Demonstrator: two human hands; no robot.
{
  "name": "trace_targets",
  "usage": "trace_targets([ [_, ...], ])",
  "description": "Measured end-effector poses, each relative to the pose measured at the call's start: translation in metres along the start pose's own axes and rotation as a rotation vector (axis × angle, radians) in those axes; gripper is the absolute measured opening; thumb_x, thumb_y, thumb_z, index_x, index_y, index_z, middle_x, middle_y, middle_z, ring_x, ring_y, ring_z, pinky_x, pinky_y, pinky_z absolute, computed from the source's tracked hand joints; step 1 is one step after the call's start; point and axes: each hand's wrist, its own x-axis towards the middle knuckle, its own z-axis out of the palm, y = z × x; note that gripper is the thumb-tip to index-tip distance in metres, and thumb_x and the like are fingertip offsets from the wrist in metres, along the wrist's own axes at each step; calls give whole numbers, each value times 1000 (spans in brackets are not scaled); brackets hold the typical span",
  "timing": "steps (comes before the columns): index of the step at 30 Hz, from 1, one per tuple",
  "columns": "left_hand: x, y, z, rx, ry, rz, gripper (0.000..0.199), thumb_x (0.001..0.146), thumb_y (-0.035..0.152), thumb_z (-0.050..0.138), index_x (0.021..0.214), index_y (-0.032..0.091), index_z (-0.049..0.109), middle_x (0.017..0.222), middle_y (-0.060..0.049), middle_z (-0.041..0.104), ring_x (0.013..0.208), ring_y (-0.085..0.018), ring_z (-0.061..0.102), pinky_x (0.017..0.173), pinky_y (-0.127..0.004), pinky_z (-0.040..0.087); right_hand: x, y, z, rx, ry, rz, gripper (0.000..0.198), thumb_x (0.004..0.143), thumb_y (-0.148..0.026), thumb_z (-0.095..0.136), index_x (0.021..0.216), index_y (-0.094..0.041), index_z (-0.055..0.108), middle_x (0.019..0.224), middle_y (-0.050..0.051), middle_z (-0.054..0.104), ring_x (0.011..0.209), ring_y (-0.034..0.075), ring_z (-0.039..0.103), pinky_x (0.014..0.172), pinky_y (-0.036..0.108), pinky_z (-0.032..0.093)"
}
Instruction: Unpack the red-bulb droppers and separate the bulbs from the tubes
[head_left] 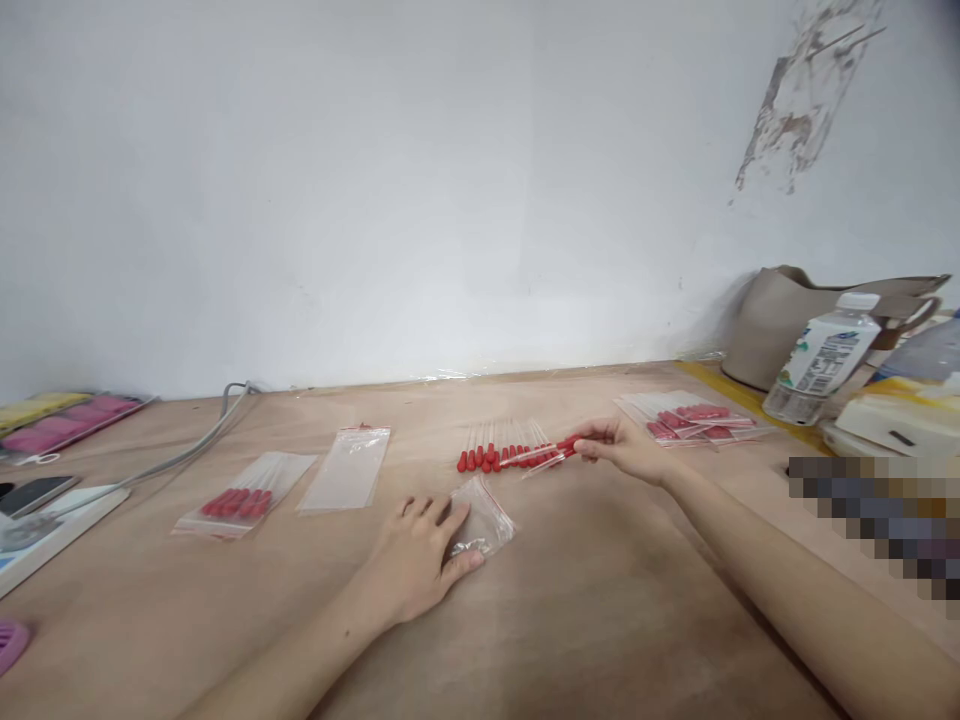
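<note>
My left hand [424, 560] lies with its fingers spread, thumb and fingertips touching a clear zip bag [484, 520] that shows no droppers inside. Between the fingers of my right hand [611, 447] are red bulbs of glass droppers [566, 446], their thin clear tubes pointing left. Just beyond the bag, a row of droppers with red rubber bulbs [487, 460] lies on the table, tubes toward the wall. The held tubes cross over the right part of that row. How many droppers I hold is hard to tell.
Flat clear bags [349, 468] and a bag of red-bulbed droppers [244, 500] lie at left. More filled bags [694, 418] are piled at right, near a bottle [825, 355] and a grey-brown bag [765, 320]. A cable [180, 458], phone [37, 494] and pink-and-yellow packs [71, 415] occupy the far left.
</note>
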Motion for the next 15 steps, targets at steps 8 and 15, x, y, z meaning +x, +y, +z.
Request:
trace_targets([
  [8, 15, -19, 14, -348, 128, 238, 33, 91, 29, 32, 119, 23, 49, 127, -4, 47, 118, -17, 41, 99, -32, 34, 12, 4, 29, -198, 450, -133, 22, 77, -31, 53, 92, -19, 65, 93, 5, 67, 84, 18, 61, 76, 32, 49],
  [15, 10, -21, 20, -418, -66, 167, 40, 91, 33, 30, 131, 29, 35, 139, -1, 31, 127, -19, 29, 104, -39, 28, 27, 14, 64, -666, 302, -335, 24, 84, -16, 42, 98, -17, 62, 98, 10, 64, 91, 20, 58, 82, 35, 46],
])
